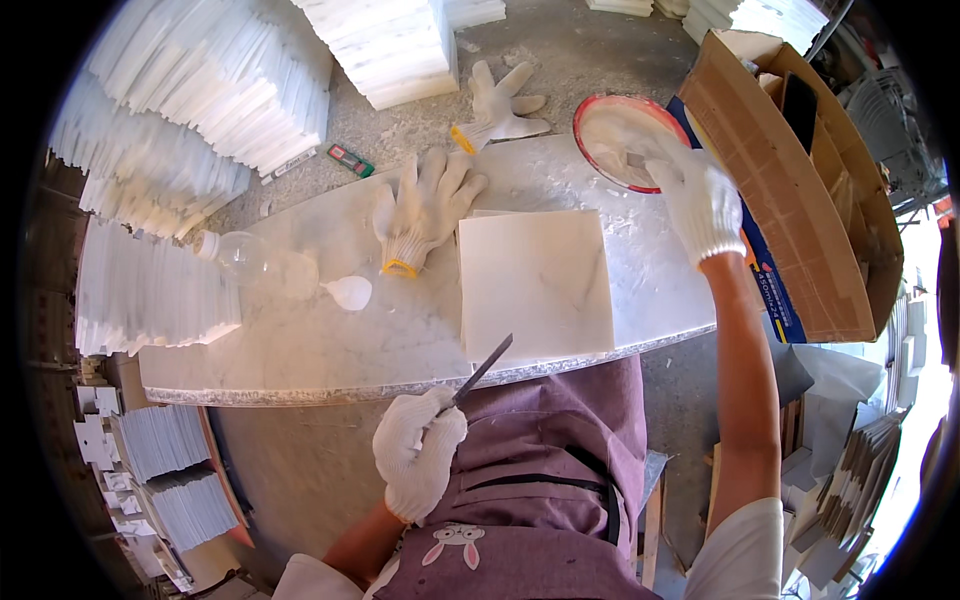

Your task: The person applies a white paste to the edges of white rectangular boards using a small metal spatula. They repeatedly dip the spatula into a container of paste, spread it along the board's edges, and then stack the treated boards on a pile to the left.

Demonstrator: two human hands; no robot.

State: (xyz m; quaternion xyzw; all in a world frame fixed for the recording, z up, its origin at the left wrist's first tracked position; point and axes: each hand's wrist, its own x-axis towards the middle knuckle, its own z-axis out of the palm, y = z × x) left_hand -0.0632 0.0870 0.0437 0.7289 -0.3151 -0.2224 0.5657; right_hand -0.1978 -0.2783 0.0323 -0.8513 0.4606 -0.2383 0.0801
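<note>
My left hand [420,452], in a white knit glove, is closed around a narrow dark flat metal tool [485,368]. The tool slants up and right past the table's front edge, in front of a stack of square white tiles [535,285]. Farther right, my gloved right hand [698,198] reaches over a round red-rimmed dish [585,150] containing white powder or paste. Its fingers are drawn together at the dish's right side. A small grey square piece [635,159] shows by the fingertips; whether they grip it is unclear.
Two spare white gloves [425,205] lie on and behind the marble-look table [380,350]. A clear plastic bottle [265,265] lies left of a white scoop-like piece [350,292]. Stacked white slabs [210,80] rise at the back left; a cardboard box [780,190] stands right.
</note>
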